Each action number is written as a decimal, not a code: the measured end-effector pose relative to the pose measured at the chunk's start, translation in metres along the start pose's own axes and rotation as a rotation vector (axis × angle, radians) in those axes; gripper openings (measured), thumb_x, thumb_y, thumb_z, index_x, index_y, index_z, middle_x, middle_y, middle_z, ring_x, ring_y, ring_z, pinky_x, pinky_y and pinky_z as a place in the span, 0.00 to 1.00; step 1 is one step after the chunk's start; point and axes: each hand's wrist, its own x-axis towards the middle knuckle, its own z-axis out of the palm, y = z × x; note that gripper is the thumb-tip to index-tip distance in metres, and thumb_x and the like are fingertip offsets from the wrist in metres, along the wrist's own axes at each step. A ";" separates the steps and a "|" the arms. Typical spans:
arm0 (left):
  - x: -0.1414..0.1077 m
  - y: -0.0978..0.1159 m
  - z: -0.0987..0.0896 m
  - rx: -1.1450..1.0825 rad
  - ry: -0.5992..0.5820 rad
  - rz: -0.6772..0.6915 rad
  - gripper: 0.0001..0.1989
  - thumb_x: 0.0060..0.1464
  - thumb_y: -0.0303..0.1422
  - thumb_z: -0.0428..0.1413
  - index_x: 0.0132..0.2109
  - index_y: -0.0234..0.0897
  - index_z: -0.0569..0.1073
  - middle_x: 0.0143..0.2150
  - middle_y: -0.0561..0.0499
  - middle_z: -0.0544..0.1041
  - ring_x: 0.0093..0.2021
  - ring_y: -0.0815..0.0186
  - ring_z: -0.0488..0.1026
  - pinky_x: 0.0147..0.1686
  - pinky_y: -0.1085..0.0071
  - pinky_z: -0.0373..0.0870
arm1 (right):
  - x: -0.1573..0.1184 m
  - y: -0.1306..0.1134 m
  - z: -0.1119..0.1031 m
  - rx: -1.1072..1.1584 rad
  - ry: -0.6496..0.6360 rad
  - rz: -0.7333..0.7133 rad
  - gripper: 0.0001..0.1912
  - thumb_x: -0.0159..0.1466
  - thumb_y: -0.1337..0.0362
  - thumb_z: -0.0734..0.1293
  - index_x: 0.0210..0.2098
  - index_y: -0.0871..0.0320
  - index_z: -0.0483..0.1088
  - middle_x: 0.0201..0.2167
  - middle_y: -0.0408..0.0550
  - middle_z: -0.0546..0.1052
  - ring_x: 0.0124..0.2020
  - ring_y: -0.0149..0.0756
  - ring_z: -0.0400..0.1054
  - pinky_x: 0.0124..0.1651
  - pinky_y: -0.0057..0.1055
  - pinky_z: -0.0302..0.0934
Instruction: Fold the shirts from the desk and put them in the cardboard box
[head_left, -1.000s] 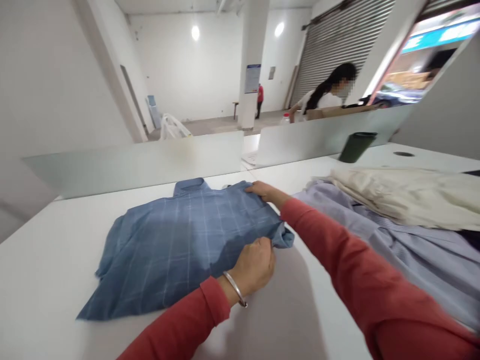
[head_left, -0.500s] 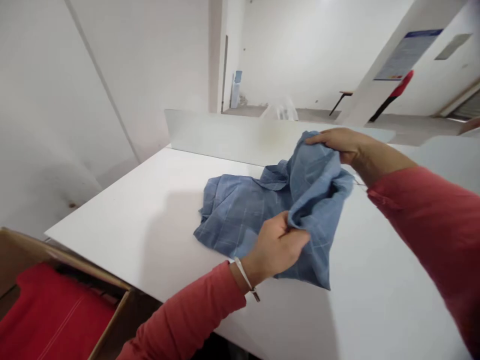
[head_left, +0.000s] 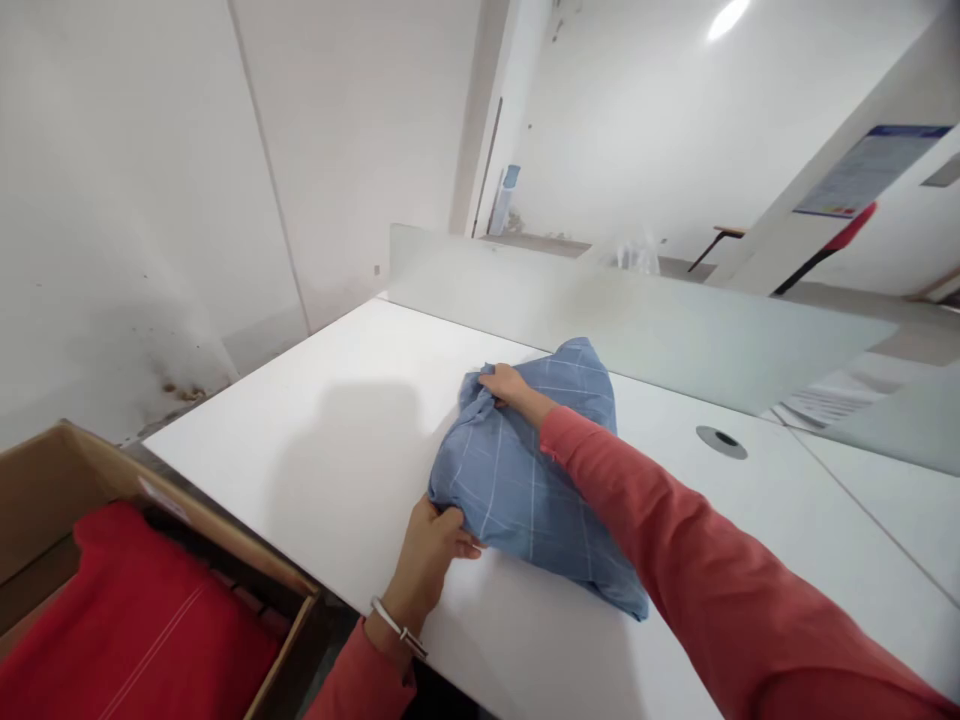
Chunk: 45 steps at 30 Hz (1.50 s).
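Note:
A blue cloth (head_left: 517, 480) with thin white check lines lies folded and bunched on the white table (head_left: 322, 440). Whether it is a garment cannot be told from its folds. My right hand (head_left: 508, 386) reaches across it and grips the gathered fabric at its far left corner. At the near left corner, my left hand (head_left: 431, 550) pinches the edge, thumb above and fingers partly beneath. Some of the cloth is hidden under my right forearm.
Below the table's left edge stands an open cardboard box (head_left: 296, 640) with red cloth (head_left: 165, 630) inside. A low frosted partition (head_left: 480, 280) runs along the table's back. A round cable grommet (head_left: 721, 442) sits in the tabletop at right.
My right hand has moved from the cloth's raised far right part to its far left corner. My left hand has shifted left and nearer me. The raised fabric now lies lower, turned over leftward.

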 end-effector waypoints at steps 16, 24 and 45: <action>0.014 0.040 0.014 0.322 -0.024 0.137 0.13 0.51 0.29 0.48 0.45 0.34 0.60 0.23 0.55 0.68 0.18 0.71 0.68 0.21 0.74 0.67 | 0.020 0.019 -0.053 -0.006 0.277 -0.127 0.12 0.59 0.68 0.55 0.39 0.64 0.65 0.31 0.53 0.68 0.34 0.34 0.64 0.36 0.28 0.59; 0.049 0.033 0.005 0.499 -0.103 -0.063 0.10 0.47 0.24 0.46 0.39 0.31 0.61 0.18 0.53 0.69 0.15 0.70 0.66 0.14 0.76 0.62 | 0.020 0.015 -0.040 -0.194 0.147 -0.138 0.13 0.58 0.63 0.61 0.40 0.66 0.65 0.37 0.61 0.68 0.46 0.48 0.61 0.44 0.37 0.56; 0.053 0.052 -0.004 0.772 -0.177 -0.114 0.08 0.49 0.36 0.47 0.32 0.34 0.61 0.21 0.49 0.72 0.18 0.67 0.69 0.16 0.76 0.63 | -0.215 0.164 -0.026 -0.702 0.138 -0.498 0.15 0.55 0.76 0.52 0.29 0.54 0.64 0.32 0.52 0.68 0.33 0.39 0.62 0.27 0.31 0.57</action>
